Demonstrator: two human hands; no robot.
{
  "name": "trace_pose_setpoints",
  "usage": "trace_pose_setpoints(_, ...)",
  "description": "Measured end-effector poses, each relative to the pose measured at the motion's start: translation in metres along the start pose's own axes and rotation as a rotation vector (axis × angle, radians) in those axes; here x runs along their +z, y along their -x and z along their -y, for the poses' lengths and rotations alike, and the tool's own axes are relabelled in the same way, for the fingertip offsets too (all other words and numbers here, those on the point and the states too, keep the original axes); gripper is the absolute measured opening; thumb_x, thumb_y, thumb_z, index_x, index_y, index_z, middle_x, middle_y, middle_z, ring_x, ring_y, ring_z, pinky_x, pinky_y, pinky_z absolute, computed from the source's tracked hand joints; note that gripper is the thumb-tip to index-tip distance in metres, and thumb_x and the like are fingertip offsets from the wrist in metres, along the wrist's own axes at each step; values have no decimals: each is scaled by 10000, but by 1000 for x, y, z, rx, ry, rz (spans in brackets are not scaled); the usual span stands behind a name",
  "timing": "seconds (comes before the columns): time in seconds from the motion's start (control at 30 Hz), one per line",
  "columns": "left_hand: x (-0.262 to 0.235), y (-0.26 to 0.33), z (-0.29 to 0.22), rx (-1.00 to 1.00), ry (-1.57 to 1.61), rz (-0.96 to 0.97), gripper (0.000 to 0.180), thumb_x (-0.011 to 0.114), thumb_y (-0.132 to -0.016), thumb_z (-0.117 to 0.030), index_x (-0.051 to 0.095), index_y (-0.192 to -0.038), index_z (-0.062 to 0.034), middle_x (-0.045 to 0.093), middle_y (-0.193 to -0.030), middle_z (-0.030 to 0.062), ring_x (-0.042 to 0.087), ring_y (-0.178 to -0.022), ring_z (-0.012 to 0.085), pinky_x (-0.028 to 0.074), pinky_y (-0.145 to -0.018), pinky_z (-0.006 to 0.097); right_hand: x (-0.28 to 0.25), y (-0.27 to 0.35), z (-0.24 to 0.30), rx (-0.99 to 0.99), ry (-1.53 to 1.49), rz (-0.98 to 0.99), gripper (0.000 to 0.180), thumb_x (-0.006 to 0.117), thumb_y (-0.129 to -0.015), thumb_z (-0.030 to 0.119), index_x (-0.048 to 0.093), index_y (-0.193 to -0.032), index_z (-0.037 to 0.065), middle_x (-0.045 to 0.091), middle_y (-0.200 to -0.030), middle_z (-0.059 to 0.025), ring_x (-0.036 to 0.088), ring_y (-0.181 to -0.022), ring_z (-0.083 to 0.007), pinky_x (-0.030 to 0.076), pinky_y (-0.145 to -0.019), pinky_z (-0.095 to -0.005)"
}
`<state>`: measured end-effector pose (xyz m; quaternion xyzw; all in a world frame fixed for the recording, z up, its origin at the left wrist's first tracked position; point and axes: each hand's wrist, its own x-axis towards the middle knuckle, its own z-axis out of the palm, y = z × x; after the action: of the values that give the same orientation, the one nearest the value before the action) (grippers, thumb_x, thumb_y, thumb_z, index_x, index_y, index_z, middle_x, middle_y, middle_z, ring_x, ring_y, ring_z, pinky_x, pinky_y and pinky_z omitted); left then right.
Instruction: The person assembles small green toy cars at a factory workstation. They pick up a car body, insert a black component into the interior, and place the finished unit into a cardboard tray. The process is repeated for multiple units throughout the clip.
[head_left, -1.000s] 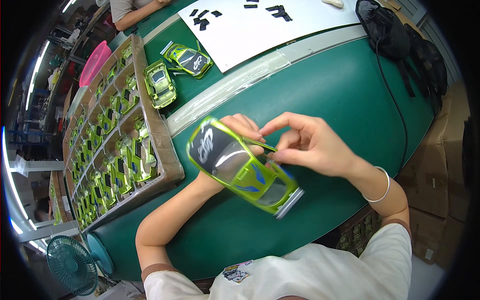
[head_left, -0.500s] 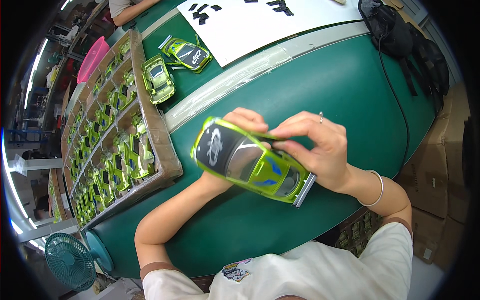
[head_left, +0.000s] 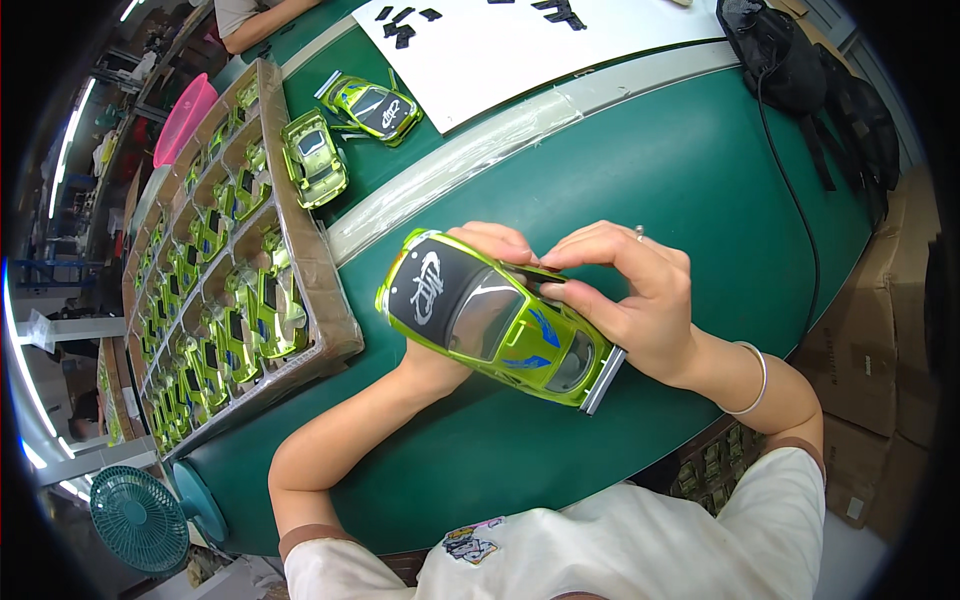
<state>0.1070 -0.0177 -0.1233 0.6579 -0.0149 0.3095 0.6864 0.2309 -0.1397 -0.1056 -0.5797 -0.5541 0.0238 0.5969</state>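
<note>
A lime-green toy car body (head_left: 490, 320) with a black hood, blue roof marks and a grey rear wing is held above the green table, its hood toward the left. My left hand (head_left: 490, 242) grips it from below and along its far side; most of those fingers are hidden under the body. With thumb and forefinger, my right hand (head_left: 635, 290) pinches a small black part (head_left: 535, 273) at the far side window or door of the car. How that part sits against the body is partly covered by my fingers.
A divided carton (head_left: 320, 290) of green car bodies stands at the left. Two more green toy cars (head_left: 315, 158) lie beyond it. Black pieces (head_left: 560, 14) are scattered on a white board (head_left: 470, 60). A black bag (head_left: 800, 70), a teal fan (head_left: 140, 518) and another person's arm (head_left: 265, 25) are around the edges.
The car body has shifted slightly left and tilted a little in my hands. My right fingers stay pinched at its far side.
</note>
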Motion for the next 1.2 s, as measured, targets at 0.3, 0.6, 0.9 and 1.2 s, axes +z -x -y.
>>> trace_pose_setpoints(0.3,3,2,-9,-143,11,8,186,619,-795,-95,561,-946,-4,545,-939,110,536,-870,175,444,-741,275,0,2,6,-155,271,173,162,668,-678,37,511,-710,19,527,-674,-93,536,-613,-256,458,-572,-337)
trace_pose_setpoints(0.6,2,1,-4,-150,187,52,150,597,-789,-39,557,-929,-3,542,-930,119,540,-865,181,458,-744,287,-5,4,5,-150,228,194,175,682,-654,37,518,-715,34,533,-674,-84,513,-576,-239,441,-543,-326)
trace_pose_setpoints(0.9,1,-2,9,-143,412,46,171,589,-771,20,562,-936,-17,560,-918,122,553,-844,182,476,-732,292,-4,0,3,-136,209,168,220,707,-663,98,560,-806,19,566,-717,-89,565,-651,-258,470,-610,-342)
trace_pose_setpoints(1.2,-2,-6,-12,-419,182,-112,245,588,-808,-54,516,-1041,-33,568,-887,91,561,-824,170,480,-716,290,-8,-5,0,190,-26,211,149,648,-777,114,566,-838,5,607,-805,-108,605,-720,-254,483,-654,-318)
